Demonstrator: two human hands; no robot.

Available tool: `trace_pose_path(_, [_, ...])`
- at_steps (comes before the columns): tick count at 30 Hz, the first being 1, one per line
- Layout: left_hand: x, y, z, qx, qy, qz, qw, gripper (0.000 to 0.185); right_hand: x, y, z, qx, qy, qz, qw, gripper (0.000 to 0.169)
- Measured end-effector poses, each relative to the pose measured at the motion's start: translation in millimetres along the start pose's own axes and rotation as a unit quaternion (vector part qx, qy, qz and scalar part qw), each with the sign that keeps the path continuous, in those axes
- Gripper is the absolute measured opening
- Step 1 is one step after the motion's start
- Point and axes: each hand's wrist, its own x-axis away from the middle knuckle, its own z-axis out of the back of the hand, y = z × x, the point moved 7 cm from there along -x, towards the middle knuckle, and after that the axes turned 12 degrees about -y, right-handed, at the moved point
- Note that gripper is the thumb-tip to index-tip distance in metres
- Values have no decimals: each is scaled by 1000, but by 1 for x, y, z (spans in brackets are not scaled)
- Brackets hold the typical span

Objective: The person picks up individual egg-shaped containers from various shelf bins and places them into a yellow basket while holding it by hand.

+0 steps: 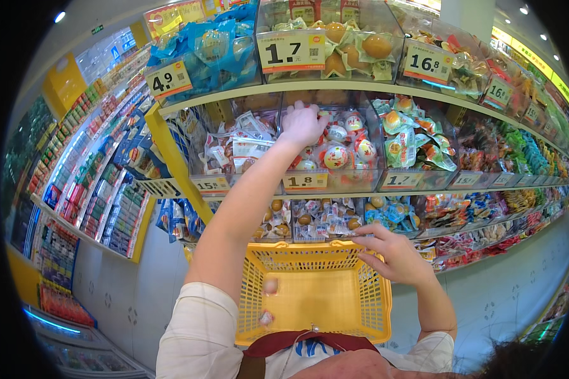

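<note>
My left hand (303,124) reaches into a clear bin (333,182) on the middle shelf and lies over wrapped egg-shaped snacks (336,156) with red and white print. Its fingertips are partly hidden, so whether it grips one cannot be told. Below, my right hand (391,253) is near the back right rim of a yellow plastic shopping basket (313,246), fingers apart, holding nothing visible. Two small wrapped items lie at the basket's left side: a pale brownish one (270,285) and a red and white one (266,318).
Neighbouring bins hold white packets (251,148) and green-and-white packets (400,147). Above is a shelf edge (332,87) with bins of brown eggs (377,46) and blue packs (213,45). A yellow shelf post (173,161) stands left, with more stocked shelves (95,189) beyond.
</note>
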Motion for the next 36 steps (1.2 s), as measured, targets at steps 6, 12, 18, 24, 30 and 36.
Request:
trace_pose_path(6, [36, 7, 34, 56, 140, -143, 978, 28, -20, 16, -92, -6, -161, -5, 987, 32])
trace_pose_path(12, [203, 23, 43, 168, -17, -238, 956, 5, -41, 44, -264, -36, -368, -7, 929, 40])
trace_pose_path(18, [399, -72, -144, 1, -574, -5, 819, 19, -88, 54, -403, -5, -312, -16, 950, 67])
trace_pose_path(24, [533, -102, -306, -247, -614, 21, 749, 37, -132, 35, -464, 80, -302, -57, 948, 72])
trace_pose_path(30, [544, -107, -354, -292, -664, 18, 688, 34, -129, 57, -479, 107, -264, -84, 955, 61])
trace_pose_path(36, [544, -119, -364, -272, -611, 64, 741, 29, -115, 38, -444, 35, -227, -58, 971, 46])
